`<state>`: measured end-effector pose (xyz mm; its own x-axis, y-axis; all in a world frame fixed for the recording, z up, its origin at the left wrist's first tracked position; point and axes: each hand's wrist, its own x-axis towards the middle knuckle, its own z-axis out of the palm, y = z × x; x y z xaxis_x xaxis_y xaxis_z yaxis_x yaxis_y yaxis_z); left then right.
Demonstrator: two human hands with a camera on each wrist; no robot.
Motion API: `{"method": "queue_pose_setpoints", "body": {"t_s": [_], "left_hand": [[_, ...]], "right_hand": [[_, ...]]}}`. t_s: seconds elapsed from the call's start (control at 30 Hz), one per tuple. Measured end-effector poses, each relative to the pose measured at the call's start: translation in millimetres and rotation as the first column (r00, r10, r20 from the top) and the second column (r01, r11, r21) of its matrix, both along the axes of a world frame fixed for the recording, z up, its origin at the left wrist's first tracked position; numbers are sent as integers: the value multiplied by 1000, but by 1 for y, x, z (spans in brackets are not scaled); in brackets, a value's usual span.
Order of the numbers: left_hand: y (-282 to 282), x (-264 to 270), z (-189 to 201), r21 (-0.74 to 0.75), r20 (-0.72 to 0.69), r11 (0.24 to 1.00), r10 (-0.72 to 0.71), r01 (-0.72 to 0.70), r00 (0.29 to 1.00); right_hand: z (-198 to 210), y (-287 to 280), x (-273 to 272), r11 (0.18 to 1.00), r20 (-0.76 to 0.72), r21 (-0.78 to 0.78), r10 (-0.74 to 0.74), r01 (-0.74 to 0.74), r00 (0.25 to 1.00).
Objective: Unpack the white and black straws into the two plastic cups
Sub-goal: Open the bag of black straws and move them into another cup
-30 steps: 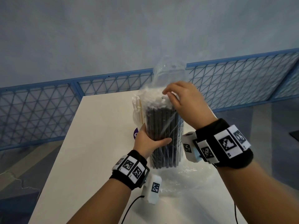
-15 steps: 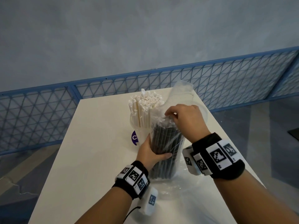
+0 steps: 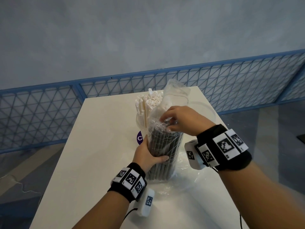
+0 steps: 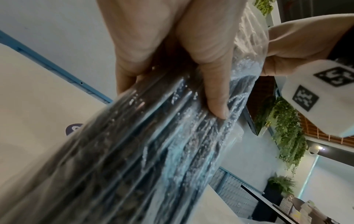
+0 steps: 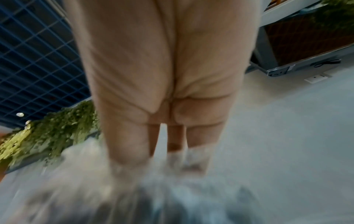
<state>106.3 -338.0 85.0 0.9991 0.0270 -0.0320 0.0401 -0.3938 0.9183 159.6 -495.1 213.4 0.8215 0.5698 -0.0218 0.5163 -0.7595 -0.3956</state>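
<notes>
A pack of black straws (image 3: pixel 165 149) in a clear plastic bag (image 3: pixel 175 95) stands upright on the white table (image 3: pixel 92 159). My left hand (image 3: pixel 148 156) grips the pack around its middle; the left wrist view shows my thumb across the wrapped black straws (image 4: pixel 153 136). My right hand (image 3: pixel 179 119) pinches the bag film at the top of the pack; in the right wrist view my fingers (image 5: pixel 126 145) reach into blurred plastic. Behind the pack a bunch of white straws (image 3: pixel 148 104) stands upright, its cup mostly hidden. A clear plastic cup (image 3: pixel 204 109) stands behind my right hand.
A purple round sticker (image 3: pixel 140 138) lies on the table left of the pack. Loose clear plastic film (image 3: pixel 184 172) is spread on the table under and right of the pack. A blue mesh fence (image 3: pixel 49 113) runs beyond the table's far edge.
The pack has come down from a raised position toward the table. My right hand has followed the top of the bag down. The white straws behind it have come into view.
</notes>
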Motion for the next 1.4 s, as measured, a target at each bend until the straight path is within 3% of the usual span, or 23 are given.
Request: {"method": "queue_pose_setpoints", "body": {"t_s": [0.13, 0.27, 0.4, 0.5, 0.6, 0.8, 0.97, 1.13, 1.2, 1.27, 1.4], "left_hand": [[-1, 0, 5, 56, 8, 998, -29, 28, 1000], [0, 0, 5, 105, -38, 991, -85, 88, 996], [-1, 2, 3, 127, -35, 989, -68, 72, 997], [-2, 1, -1, 148, -36, 986, -69, 73, 997], [-2, 2, -1, 152, -19, 986, -71, 74, 997], [8, 4, -10, 228, -47, 971, -60, 69, 997], [10, 4, -16, 218, -51, 975, -39, 49, 998], [7, 4, -9, 186, -14, 978, -90, 91, 996], [4, 3, 1, 156, 34, 984, -88, 82, 996], [1, 4, 12, 103, 83, 992, -75, 67, 994], [-2, 5, 26, 71, 121, 993, -98, 90, 988]], "right_hand": [[-27, 3, -2, 985, 154, 113, -148, 132, 977], [-42, -3, 0, 937, 146, 254, -283, 240, 948], [-37, -5, -1, 886, 152, 384, -338, 260, 929], [-24, -11, 1, 797, 199, 553, -411, 244, 890], [-12, -16, 3, 769, 227, 600, -428, 220, 875], [11, -25, 3, 614, 143, 757, -491, 225, 859], [7, -21, -12, 617, 85, 746, -460, 249, 884], [-29, -1, -30, 395, -36, 868, -554, 300, 832], [-45, 7, -32, 353, -138, 858, -542, 374, 829], [-52, 10, -32, 383, -207, 807, -531, 450, 822], [-43, 10, -21, 556, -164, 684, -513, 472, 842]]}}
